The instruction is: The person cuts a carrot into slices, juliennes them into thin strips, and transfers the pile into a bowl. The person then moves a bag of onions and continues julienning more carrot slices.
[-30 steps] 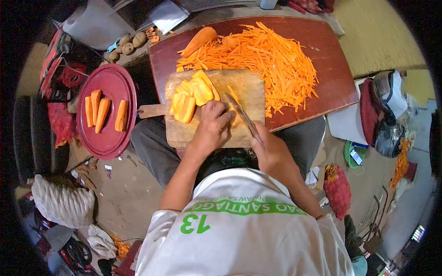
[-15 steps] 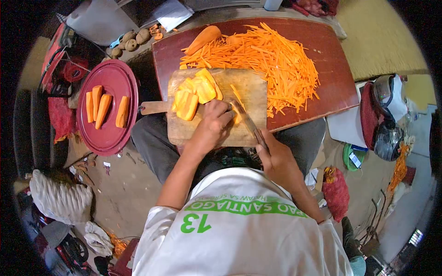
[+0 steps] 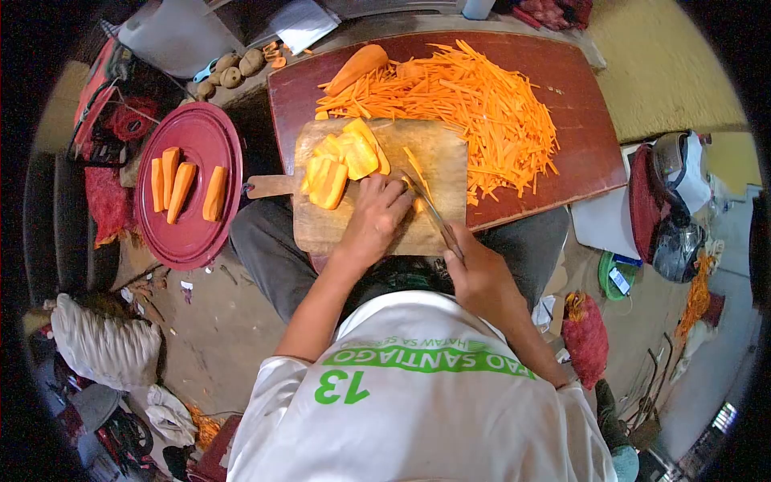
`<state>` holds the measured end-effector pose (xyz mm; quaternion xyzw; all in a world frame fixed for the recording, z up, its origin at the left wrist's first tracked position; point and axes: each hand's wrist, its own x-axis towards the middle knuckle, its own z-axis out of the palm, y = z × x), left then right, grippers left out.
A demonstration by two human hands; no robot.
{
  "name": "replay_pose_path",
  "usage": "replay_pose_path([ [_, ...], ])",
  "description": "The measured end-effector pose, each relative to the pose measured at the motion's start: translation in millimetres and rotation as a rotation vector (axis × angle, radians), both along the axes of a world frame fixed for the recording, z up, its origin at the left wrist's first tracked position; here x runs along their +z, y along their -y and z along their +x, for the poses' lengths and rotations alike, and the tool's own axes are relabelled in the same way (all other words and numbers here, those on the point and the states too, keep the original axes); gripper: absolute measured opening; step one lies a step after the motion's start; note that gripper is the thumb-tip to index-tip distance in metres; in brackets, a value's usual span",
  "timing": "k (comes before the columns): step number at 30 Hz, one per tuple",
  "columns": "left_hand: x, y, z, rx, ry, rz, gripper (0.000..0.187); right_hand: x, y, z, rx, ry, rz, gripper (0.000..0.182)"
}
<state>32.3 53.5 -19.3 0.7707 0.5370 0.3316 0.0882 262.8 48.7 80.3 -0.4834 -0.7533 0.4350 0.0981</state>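
Now knife [image 3: 433, 212] looks narrower, still in right hand [image 3: 482, 271]

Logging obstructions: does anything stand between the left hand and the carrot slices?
Nothing visible does. The slices lie on the board beyond the left hand; the knife in the right hand is on its other side.

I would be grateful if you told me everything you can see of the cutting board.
The cutting board looks wooden, light brown, roughly square with rounded corners, and a short handle juts from its left side. It lies flat, overlapping the near edge of the red table. Carrot slices are heaped on its left half. The left hand rests near its middle, beside the knife, held by the right hand.
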Motion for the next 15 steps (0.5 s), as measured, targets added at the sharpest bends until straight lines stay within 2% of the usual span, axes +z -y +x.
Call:
replay_pose_path([
  [6,-1,-2,1,-0.005,0.016,0.016,0.047,-8,-24,-14,0.025,0.002,0.008,0.041],
  [9,2,1,0,0.003,0.023,0.009,0.05,8,-5,2,-0.007,-0.013,-0.059,0.039],
  [15,1,-1,1,-0.001,0.077,-0.03,0.051,-13,-15,-18,0.0,0.016,0.008,0.04],
])
